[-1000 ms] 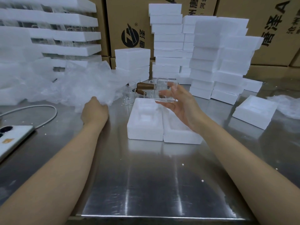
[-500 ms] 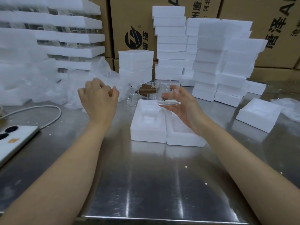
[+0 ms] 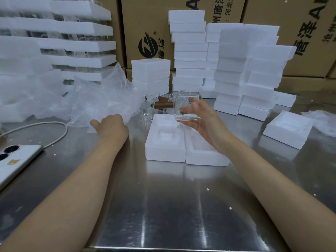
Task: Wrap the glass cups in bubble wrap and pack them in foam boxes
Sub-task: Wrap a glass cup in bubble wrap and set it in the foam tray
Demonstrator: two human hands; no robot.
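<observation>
The right hand (image 3: 205, 122) has its grip clamped on a glass cup (image 3: 185, 108), thumb against the wall, fingers under the base; the cup stands nearly upright, mouth up, long axis vertical, its brown handle (image 3: 163, 105) pointing left. Just below it lies an open foam box (image 3: 165, 150) on the table (image 3: 163, 206). Further left, the left hand (image 3: 111, 125) pinches the bubble wrap (image 3: 105, 100).

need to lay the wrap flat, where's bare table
Widest bare steel table lies between the forearms, nearer than the open foam box. Crowded: bubble wrap far left, phone at left edge, foam stacks behind.
</observation>
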